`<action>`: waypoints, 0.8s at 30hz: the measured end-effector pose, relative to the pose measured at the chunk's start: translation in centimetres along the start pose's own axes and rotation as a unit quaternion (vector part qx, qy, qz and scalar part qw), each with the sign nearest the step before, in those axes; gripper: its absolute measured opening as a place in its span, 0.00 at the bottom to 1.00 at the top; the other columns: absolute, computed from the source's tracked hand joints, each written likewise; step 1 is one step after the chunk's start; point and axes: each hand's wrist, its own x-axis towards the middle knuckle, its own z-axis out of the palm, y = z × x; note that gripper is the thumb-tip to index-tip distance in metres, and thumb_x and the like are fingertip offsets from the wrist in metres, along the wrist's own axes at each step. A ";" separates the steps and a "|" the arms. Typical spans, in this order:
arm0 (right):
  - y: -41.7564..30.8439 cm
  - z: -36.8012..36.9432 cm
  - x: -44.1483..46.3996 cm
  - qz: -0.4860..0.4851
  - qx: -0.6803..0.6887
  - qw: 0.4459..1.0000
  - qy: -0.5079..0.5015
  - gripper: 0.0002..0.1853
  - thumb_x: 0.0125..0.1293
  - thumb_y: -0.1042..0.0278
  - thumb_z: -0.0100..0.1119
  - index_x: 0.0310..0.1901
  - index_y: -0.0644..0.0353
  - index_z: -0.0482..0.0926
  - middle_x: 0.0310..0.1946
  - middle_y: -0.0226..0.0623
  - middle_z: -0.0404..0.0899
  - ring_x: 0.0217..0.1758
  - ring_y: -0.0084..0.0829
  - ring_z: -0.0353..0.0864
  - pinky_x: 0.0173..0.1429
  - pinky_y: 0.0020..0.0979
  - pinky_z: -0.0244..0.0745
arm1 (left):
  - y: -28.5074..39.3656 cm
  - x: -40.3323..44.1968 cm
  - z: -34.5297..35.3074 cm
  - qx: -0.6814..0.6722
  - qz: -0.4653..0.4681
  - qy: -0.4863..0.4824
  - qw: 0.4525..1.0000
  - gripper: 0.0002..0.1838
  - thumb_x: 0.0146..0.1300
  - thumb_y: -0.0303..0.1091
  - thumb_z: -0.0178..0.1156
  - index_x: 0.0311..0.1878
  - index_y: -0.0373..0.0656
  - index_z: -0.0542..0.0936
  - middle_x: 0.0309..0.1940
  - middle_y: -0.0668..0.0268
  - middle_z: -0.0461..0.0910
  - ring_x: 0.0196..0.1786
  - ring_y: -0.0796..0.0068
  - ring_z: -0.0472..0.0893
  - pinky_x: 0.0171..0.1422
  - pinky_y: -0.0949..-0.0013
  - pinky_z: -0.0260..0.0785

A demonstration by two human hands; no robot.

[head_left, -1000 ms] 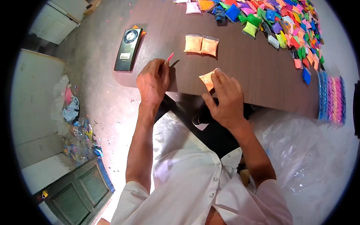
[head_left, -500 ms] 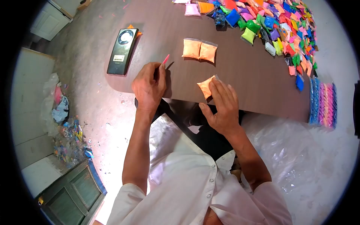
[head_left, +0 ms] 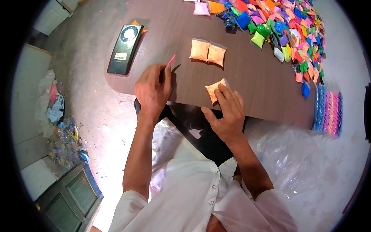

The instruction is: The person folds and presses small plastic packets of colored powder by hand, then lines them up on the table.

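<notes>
Between the pinched fingers of my left hand (head_left: pixel 153 88) a thin pink-red piece (head_left: pixel 172 59) sticks up, over the brown table near its front edge. My right hand (head_left: pixel 228 112) has its fingers spread, the fingertips resting on the right side of a small orange packet (head_left: pixel 213 91) that lies flat at the table's edge; the thumb stands apart from it. Farther back lie two orange packets side by side, the left one (head_left: pixel 199 50) touching the right one (head_left: pixel 216 54). A dark phone (head_left: pixel 125 49) with a round camera lies to the left, on top of something orange.
A large heap of colourful packets (head_left: pixel 284 29) covers the table's (head_left: pixel 266 85) back right. Bundles of blue, pink and purple twisted strips (head_left: pixel 328 112) stand at its right end. Clear plastic sheeting (head_left: pixel 286 154) lies at the lower right, and litter (head_left: pixel 65 143) on the floor at left.
The view has shifted slightly. My right fingertips have drawn back a little across the orange packet, showing more of it. My left hand still holds the pink-red piece.
</notes>
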 end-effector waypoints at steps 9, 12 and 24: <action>3.2 -1.0 2.5 -0.001 -0.032 0.999 0.034 0.17 0.60 0.70 0.76 0.51 0.60 0.87 0.56 0.44 0.85 0.56 0.46 0.85 0.66 0.51 0.74 | -0.2 -0.1 0.3 -0.032 -0.004 0.023 0.999 0.04 0.72 0.28 0.69 0.42 0.38 0.85 0.32 0.57 0.85 0.29 0.62 0.84 0.37 0.66 0.76; 5.3 -0.9 3.7 0.020 -0.023 0.998 0.048 0.14 0.61 0.74 0.73 0.50 0.60 0.87 0.55 0.44 0.85 0.52 0.48 0.85 0.62 0.48 0.76 | -0.2 0.0 0.2 -0.027 0.004 0.024 0.999 0.03 0.71 0.27 0.69 0.42 0.38 0.85 0.32 0.57 0.85 0.29 0.63 0.84 0.36 0.66 0.76; 8.0 0.9 6.9 0.086 0.100 0.989 0.060 0.12 0.64 0.76 0.70 0.50 0.62 0.87 0.58 0.45 0.86 0.56 0.48 0.87 0.61 0.41 0.80 | 0.1 0.0 0.2 -0.030 -0.010 0.015 0.999 0.03 0.70 0.27 0.69 0.41 0.39 0.85 0.32 0.59 0.85 0.29 0.63 0.83 0.36 0.65 0.75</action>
